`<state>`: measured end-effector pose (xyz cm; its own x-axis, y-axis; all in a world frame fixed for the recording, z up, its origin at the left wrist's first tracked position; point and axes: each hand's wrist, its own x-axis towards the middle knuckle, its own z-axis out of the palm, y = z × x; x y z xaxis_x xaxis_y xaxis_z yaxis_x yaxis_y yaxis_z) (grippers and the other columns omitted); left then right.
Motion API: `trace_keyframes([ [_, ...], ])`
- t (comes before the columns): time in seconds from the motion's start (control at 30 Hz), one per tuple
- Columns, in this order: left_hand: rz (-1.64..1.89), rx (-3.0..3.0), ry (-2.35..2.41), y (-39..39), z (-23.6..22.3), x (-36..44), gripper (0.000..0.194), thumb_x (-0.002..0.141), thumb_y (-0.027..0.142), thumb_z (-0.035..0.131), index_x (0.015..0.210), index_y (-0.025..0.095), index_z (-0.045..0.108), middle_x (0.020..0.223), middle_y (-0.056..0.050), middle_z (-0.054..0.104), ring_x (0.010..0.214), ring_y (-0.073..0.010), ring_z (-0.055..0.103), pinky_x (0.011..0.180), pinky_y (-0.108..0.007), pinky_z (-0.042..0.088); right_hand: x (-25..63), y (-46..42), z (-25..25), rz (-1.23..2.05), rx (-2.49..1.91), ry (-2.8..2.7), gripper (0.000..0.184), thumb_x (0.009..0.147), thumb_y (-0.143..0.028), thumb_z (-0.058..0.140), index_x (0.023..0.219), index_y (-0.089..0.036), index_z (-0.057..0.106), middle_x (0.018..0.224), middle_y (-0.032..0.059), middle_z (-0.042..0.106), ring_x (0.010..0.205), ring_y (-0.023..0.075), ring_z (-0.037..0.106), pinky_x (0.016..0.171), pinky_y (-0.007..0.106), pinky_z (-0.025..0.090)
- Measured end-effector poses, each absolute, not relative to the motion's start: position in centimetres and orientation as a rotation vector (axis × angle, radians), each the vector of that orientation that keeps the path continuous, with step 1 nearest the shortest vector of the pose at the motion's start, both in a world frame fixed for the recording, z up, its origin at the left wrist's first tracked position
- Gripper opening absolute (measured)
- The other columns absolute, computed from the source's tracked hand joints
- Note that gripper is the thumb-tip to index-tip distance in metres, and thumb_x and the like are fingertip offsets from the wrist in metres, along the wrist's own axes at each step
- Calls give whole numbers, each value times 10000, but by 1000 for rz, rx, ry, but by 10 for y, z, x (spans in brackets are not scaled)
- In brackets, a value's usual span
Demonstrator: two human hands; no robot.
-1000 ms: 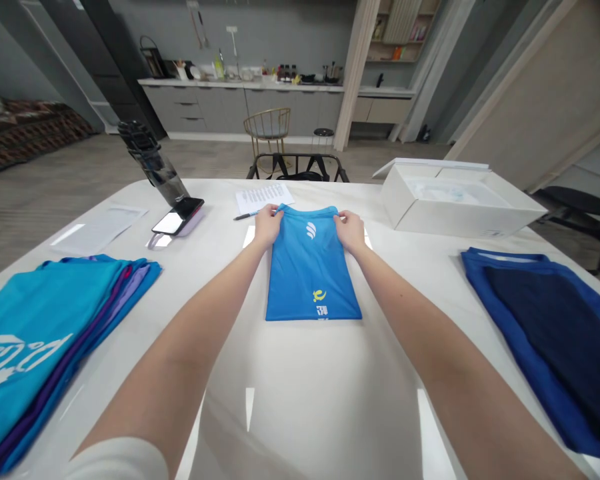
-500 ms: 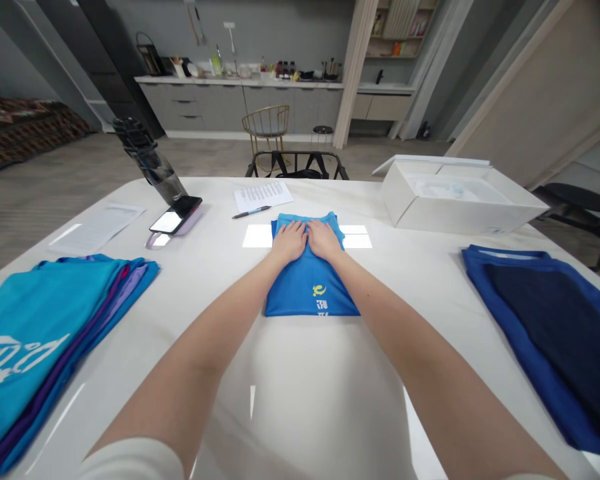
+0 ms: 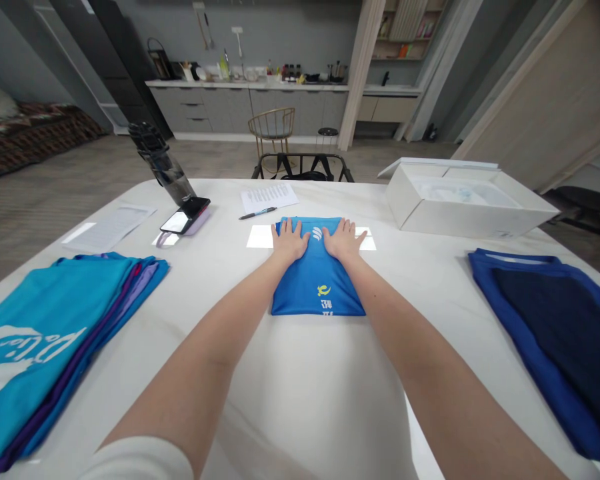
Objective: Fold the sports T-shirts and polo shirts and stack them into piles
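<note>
A folded blue T-shirt (image 3: 310,277) lies flat in the middle of the table, with a yellow mark and white characters near its front edge and a white emblem toward the back. My left hand (image 3: 290,243) rests palm down on its back left part, fingers spread. On the back right part lies my right hand (image 3: 344,241), also flat, its thumb and fingers apart and its outer side reaching the shirt's edge. Neither hand grips the cloth. Both palms cover part of the fabric.
A pile of folded shirts (image 3: 55,320) lies at the left, and dark blue folded clothes (image 3: 545,320) at the right. Behind are a white open box (image 3: 460,213), a printed sheet (image 3: 267,197), a pen (image 3: 257,213), a phone (image 3: 183,217) and a bottle (image 3: 167,170).
My hands have moved apart from the middle toward the shirt's two sides, and the fingers have spread. The white emblem between them now shows, and the back edge lies straighter.
</note>
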<state>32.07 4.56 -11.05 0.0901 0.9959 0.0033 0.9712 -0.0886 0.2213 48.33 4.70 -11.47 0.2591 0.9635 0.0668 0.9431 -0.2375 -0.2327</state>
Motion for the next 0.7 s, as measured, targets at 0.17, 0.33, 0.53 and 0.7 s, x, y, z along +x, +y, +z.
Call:
trace_keyframes([
  [0.17, 451, 2520, 1706, 35, -107, 325, 494, 1040, 193, 251, 1437, 120, 535, 1561, -155, 456, 1457, -245, 400, 1250, -459, 249, 479, 37, -113, 20, -1794, -2213, 560, 1074, -298, 252, 1579, -91, 380, 1619, 138, 354, 1508, 248, 295, 1255, 479, 166],
  [0.33, 350, 2452, 1621, 31, -113, 319, 504, 1049, 272, 285, 1490, 135, 489, 1576, -115, 453, 1480, -219, 379, 1251, -424, 261, 487, 30, -118, 209, -1703, -2426, 576, 1090, -384, 252, 1570, -107, 409, 1621, 95, 358, 1515, 218, 290, 1262, 393, 181],
  [0.53, 226, 2325, 1756, 16, -116, 313, 782, 999, 688, 216, 1612, 212, 308, 1698, -76, 184, 1575, -304, 129, 1279, -509, 125, 494, 12, -114, 208, -1995, -2300, 718, 1064, -602, 216, 1640, -175, 240, 1689, 83, 140, 1565, 243, 111, 1249, 578, 63],
  [0.7, 325, 2584, 1663, 0, -109, 314, 551, 1060, 457, 293, 1502, 188, 483, 1617, -124, 381, 1513, -292, 303, 1254, -493, 215, 491, -7, -110, 136, -2021, -2241, 640, 1070, -589, 234, 1631, -284, 278, 1695, 75, 143, 1558, 310, 120, 1201, 681, 71],
])
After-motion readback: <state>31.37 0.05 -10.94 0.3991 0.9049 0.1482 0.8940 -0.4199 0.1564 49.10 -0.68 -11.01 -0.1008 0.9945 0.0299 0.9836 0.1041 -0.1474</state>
